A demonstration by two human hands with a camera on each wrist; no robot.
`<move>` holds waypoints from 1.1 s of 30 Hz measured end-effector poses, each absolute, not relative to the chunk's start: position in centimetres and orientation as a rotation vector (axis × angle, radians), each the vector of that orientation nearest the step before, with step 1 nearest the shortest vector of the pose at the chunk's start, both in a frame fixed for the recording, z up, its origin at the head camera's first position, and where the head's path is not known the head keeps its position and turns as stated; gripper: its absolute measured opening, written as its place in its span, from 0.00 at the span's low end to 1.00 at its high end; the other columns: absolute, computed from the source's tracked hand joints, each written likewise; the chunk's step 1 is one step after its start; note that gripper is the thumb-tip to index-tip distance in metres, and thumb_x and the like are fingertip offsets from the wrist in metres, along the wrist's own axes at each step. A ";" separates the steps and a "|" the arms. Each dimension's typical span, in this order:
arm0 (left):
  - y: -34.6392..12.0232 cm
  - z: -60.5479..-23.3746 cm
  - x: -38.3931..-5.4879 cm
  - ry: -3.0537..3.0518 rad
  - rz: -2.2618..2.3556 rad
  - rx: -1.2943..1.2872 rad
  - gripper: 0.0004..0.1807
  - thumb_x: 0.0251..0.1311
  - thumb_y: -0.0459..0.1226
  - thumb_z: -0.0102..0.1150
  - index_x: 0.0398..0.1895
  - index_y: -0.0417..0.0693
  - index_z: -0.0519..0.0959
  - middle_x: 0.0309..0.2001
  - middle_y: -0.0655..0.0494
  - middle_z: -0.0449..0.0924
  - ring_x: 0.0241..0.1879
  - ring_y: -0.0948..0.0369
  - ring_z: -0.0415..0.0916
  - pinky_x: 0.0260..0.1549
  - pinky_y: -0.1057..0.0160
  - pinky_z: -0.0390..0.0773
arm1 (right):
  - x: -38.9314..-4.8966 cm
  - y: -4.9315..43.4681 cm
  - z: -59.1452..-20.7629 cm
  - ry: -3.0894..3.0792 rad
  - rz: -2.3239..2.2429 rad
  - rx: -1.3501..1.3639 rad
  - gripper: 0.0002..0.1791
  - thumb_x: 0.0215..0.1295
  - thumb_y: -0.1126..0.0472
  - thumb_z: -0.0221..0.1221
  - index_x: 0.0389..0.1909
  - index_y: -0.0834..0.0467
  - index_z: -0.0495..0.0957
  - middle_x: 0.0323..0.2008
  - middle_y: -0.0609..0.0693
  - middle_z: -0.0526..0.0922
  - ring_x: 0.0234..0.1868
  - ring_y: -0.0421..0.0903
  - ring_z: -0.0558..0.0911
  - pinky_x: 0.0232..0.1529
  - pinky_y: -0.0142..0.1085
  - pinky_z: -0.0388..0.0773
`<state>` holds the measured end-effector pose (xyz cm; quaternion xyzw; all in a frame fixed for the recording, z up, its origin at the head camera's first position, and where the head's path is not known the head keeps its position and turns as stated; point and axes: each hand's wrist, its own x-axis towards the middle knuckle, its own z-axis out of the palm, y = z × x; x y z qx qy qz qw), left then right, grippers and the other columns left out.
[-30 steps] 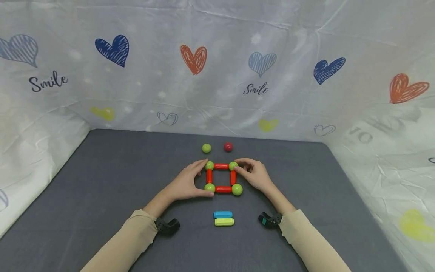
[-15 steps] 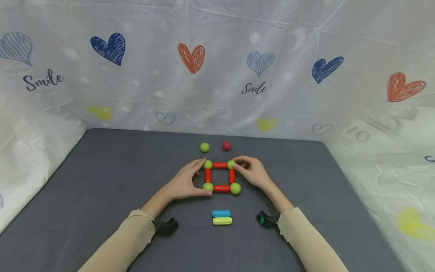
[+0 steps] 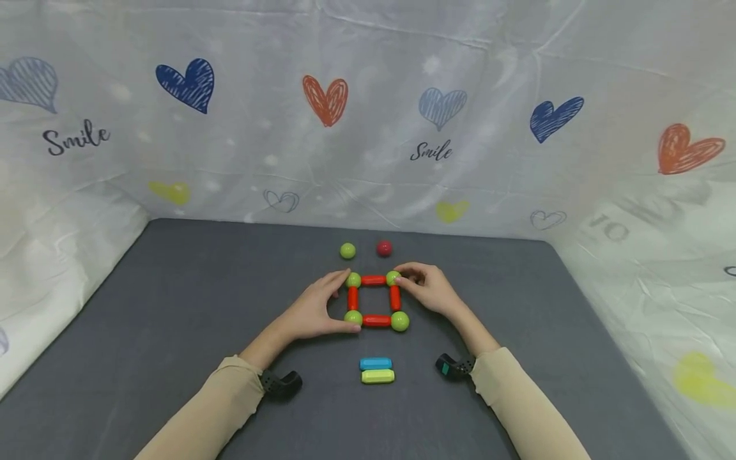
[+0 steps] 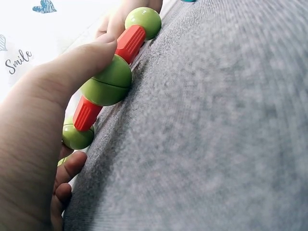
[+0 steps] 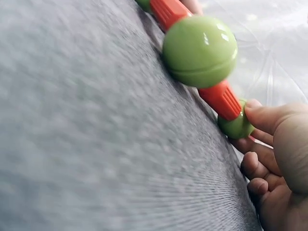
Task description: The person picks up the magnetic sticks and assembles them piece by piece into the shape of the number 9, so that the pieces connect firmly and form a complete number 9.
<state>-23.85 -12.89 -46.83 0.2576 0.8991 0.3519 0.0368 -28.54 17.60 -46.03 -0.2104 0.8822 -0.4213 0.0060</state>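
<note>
In the head view, a square of red rods and green balls (image 3: 376,321) lies on the grey table, with a ball at each corner. My left hand (image 3: 313,311) spans its left side, thumb against the near left ball (image 4: 108,84) and fingertips at the far left ball (image 3: 353,280). My right hand (image 3: 430,291) pinches the far right ball (image 3: 393,278) between thumb and fingers. The near right ball (image 5: 199,50) is untouched. Red rods (image 5: 221,99) join the balls in the right wrist view.
Beyond the square sit a loose green ball (image 3: 347,251) and a red ball (image 3: 384,248). Nearer the person, a blue rod (image 3: 375,363) and a yellow-green rod (image 3: 377,376) lie side by side. A white printed cloth (image 3: 368,147) rises behind the table (image 3: 230,268).
My right hand and the far right ball have shifted very slightly away from the person. The left hand keeps its place on the square; the head view wobbles a little.
</note>
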 end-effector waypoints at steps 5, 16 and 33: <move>-12.7 -47.0 -23.8 2.756 1.084 0.798 0.65 0.53 0.62 0.78 0.87 0.48 0.54 0.82 0.48 0.59 0.59 0.54 0.73 0.65 0.43 0.72 | -28.8 18.0 -46.1 2.742 -1.314 -0.684 0.14 0.78 0.56 0.64 0.58 0.56 0.86 0.29 0.47 0.82 0.25 0.43 0.72 0.28 0.33 0.67; -12.7 -46.7 -23.9 2.771 1.044 0.812 0.63 0.55 0.62 0.77 0.87 0.49 0.54 0.83 0.49 0.58 0.60 0.53 0.73 0.65 0.42 0.72 | -29.0 18.3 -45.5 2.688 -1.324 -0.703 0.14 0.78 0.57 0.64 0.57 0.58 0.86 0.32 0.47 0.83 0.26 0.43 0.72 0.29 0.34 0.69; -12.8 -46.6 -23.9 2.766 1.047 0.741 0.64 0.55 0.63 0.76 0.87 0.49 0.53 0.83 0.48 0.56 0.69 0.49 0.69 0.71 0.39 0.68 | -28.5 19.2 -45.7 2.607 -1.216 -0.818 0.34 0.66 0.51 0.74 0.71 0.56 0.77 0.43 0.51 0.80 0.37 0.46 0.73 0.39 0.37 0.69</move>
